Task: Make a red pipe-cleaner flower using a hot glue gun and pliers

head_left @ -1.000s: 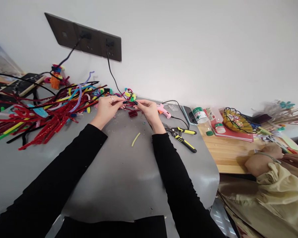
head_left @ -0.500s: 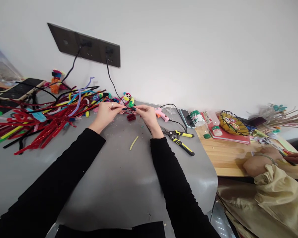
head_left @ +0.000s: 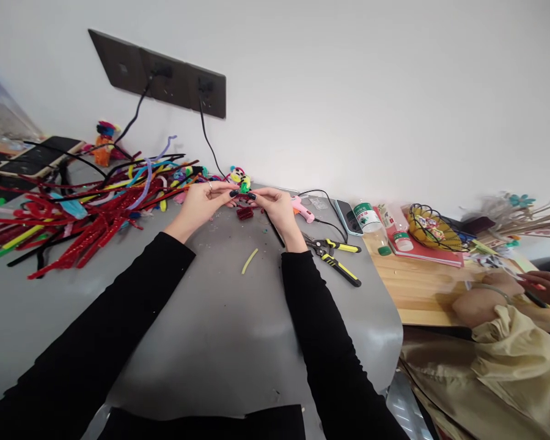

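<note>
The left hand (head_left: 200,203) and right hand (head_left: 278,208) each pinch shut on a red pipe cleaner (head_left: 242,197) held between them; so thin a grip might slip, dropping it onto the red coil (head_left: 245,212) just beneath the fingertips.

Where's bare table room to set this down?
Bare: grey table between the black sleeves, nearer than the yellow-green stem. Crowded: red pipe-cleaner heap by the left hand, yellow-handled pliers by the right hand, dark red fuzzy piece between them.

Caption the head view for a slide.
Left hand and right hand pinch a pipe-cleaner piece over the grey table, pipe-cleaner pile left, pliers right.
</note>
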Tool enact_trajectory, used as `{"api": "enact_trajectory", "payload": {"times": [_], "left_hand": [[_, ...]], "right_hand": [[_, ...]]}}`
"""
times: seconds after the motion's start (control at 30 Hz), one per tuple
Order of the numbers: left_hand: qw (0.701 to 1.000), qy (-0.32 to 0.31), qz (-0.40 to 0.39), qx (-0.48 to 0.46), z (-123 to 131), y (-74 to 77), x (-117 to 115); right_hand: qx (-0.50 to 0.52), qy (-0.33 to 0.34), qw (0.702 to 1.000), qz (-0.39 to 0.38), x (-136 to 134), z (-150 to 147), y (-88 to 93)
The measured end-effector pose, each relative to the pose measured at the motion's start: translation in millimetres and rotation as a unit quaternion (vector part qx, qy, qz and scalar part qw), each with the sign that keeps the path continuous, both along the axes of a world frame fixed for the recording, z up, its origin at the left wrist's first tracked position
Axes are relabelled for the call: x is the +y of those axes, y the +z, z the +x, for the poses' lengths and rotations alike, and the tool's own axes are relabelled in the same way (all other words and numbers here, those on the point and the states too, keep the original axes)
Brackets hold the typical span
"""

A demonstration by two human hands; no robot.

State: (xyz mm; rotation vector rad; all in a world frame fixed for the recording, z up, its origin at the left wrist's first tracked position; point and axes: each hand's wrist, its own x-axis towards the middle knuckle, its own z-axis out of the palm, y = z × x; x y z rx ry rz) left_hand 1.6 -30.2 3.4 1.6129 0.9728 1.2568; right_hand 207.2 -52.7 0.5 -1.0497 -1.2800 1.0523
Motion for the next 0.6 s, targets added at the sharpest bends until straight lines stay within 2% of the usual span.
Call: {"api": "enact_trajectory", "payload": {"times": [0.13,0.4,0.6], "left_hand": [[1.000,-0.005,-0.008,-0.003,2.3,1.3,0.5],[0.999,0.037,-0.013,-0.017,7.1,0.9,0.9],[1.000,0.019,-0.010,0.012,1.0,-0.1,4.1]], "right_hand": [[0.014,0.009,1.000,0.024,0.2,-2.1,-0.2],[0.014,0.007,1.000,0.020,0.1,-3.4,0.8],[-0.002,0.000,1.000,0.010,1.2,-4.1,0.5]]}}
